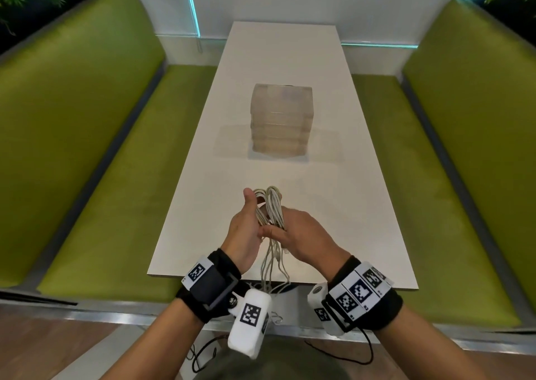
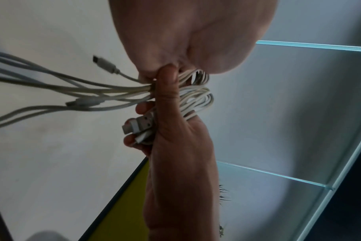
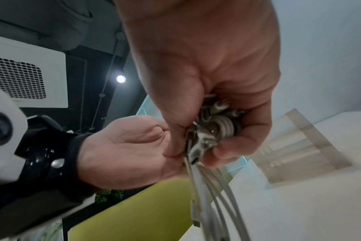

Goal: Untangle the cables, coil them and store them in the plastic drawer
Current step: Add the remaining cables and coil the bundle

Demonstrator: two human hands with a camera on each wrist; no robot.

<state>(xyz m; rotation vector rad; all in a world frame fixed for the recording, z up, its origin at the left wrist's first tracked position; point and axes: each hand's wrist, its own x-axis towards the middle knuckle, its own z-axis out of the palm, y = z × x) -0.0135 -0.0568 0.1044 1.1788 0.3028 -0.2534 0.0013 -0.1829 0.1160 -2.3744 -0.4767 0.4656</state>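
We see two hands meeting over the near end of one long white table (image 1: 290, 69), both on a single bundle of white cables (image 1: 271, 205). The left hand (image 1: 246, 228) stands with its palm turned inward and its thumb up, the loops of the bundle lying against its palm; from the left wrist view its fingers (image 2: 141, 109) curl round the loops together with two plugs (image 2: 139, 124). The right hand (image 1: 307, 234) closes its fingers and thumb round the same bundle from the other side. Below the hands the loose cable ends (image 1: 272, 269) hang past the table edge; we count two more plugs (image 2: 105, 64) on these strands, and the number of separate cables cannot be told. One clear plastic drawer unit (image 1: 280, 121) stands further back in the middle of the table, well apart from the hands, showing four stacked drawers, all pushed in. Two green benches (image 1: 87, 136) flank the table
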